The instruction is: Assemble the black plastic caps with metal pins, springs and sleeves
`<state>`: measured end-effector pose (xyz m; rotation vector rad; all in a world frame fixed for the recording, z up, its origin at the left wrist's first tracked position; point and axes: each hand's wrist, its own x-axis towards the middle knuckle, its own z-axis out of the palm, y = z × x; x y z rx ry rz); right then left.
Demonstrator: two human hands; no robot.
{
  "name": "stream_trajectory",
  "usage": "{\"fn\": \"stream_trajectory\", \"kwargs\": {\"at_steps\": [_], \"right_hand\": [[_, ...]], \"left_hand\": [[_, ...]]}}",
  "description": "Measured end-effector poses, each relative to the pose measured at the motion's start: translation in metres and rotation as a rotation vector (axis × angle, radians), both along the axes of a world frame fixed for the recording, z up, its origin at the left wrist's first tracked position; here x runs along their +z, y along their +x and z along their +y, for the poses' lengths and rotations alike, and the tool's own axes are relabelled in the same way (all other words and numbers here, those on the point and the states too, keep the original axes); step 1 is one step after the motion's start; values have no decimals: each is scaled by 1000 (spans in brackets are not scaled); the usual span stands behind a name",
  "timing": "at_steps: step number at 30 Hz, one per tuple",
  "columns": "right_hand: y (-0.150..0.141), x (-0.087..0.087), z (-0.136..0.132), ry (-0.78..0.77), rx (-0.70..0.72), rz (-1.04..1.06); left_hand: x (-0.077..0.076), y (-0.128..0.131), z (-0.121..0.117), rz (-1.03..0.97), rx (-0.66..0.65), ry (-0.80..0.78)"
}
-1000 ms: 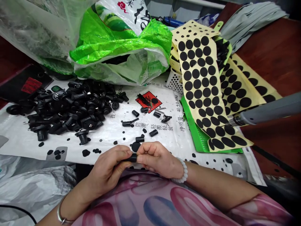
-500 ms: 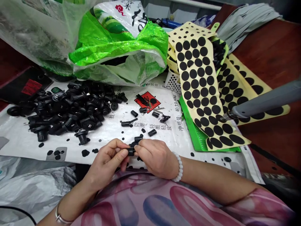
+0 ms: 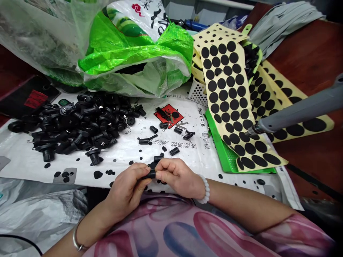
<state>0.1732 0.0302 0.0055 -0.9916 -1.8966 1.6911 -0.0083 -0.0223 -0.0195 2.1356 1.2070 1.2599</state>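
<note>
At the bench's near edge, my left hand [image 3: 128, 189] and right hand [image 3: 178, 176] pinch a small black plastic piece [image 3: 151, 174] between fingertips; a heap of black parts [image 3: 80, 123] lies toward the left edge, dotted sticker sheets [image 3: 230, 103] toward the right.

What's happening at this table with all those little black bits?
A person is pinching one small black cylinder part between the left hand and right hand, close to the body. A pile of black parts lies to the left on a white printed sack, with loose ones in front. On the right, yellow sheets of black round pads drape over a green tray.
</note>
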Motion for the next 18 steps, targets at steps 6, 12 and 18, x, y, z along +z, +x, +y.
{"fn": "stream_trajectory", "kwargs": {"at_steps": [6, 12, 18], "right_hand": [[-2, 13, 4, 629, -41, -57], [-3, 13, 2, 1294, 119, -318], [-5, 14, 1, 993, 66, -179]], "left_hand": [[8, 7, 4, -439, 183, -450], [19, 3, 7, -722, 78, -911], [10, -2, 2, -824, -27, -874]]}}
